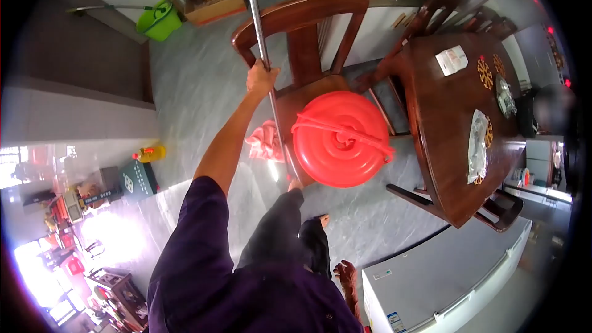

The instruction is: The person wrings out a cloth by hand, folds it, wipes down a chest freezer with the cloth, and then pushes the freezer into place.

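Note:
My left hand [262, 78] is wrapped round a thin metal pole [256, 21], which runs from the top of the view down past the wooden chair [302, 18] towards my foot. On the chair's seat stands a round red bucket [339, 160] with a lid and a handle lying across it. Pink cloth [265, 142] shows just left of the pole; whether it is joined to the pole I cannot tell. My right hand [346, 272] hangs low beside my body, its fingers apart and slightly bent, with nothing visible in it.
A dark wooden table [441, 105] at the right bears plastic packets and round trivets. Below it stands a white chest freezer [431, 271]. A green bucket [159, 21] and a cardboard box [216, 11] are at the upper left. A yellow bottle [151, 153] stands near a dark green box [139, 179].

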`<control>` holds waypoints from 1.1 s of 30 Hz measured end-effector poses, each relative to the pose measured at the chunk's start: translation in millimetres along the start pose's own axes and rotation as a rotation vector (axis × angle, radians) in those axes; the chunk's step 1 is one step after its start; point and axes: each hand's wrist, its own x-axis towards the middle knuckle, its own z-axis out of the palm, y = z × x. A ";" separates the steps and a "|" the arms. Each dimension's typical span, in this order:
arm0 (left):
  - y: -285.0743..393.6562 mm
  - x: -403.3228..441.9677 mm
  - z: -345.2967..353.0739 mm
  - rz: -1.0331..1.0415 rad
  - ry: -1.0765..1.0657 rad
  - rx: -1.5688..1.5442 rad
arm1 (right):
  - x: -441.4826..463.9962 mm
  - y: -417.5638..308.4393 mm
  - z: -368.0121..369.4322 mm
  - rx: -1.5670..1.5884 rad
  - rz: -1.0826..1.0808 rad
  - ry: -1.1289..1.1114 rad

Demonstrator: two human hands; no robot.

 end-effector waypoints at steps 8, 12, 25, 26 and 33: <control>-8.8 1.2 22.2 -0.012 0.013 -0.023 | -7.1 17.0 7.8 0.074 0.050 0.018; -19.1 -9.7 30.6 -0.036 0.041 0.036 | -12.4 32.1 14.9 0.145 0.055 0.039; -35.3 -68.0 48.9 -0.286 -0.146 -0.316 | -24.1 118.1 12.0 0.273 0.008 0.074; -35.8 -68.8 52.6 -0.251 -0.161 -0.385 | -21.9 127.9 10.3 0.299 0.024 0.081; -35.2 -66.1 73.7 -0.278 -0.240 -0.273 | -32.9 195.6 -2.8 0.496 0.140 0.139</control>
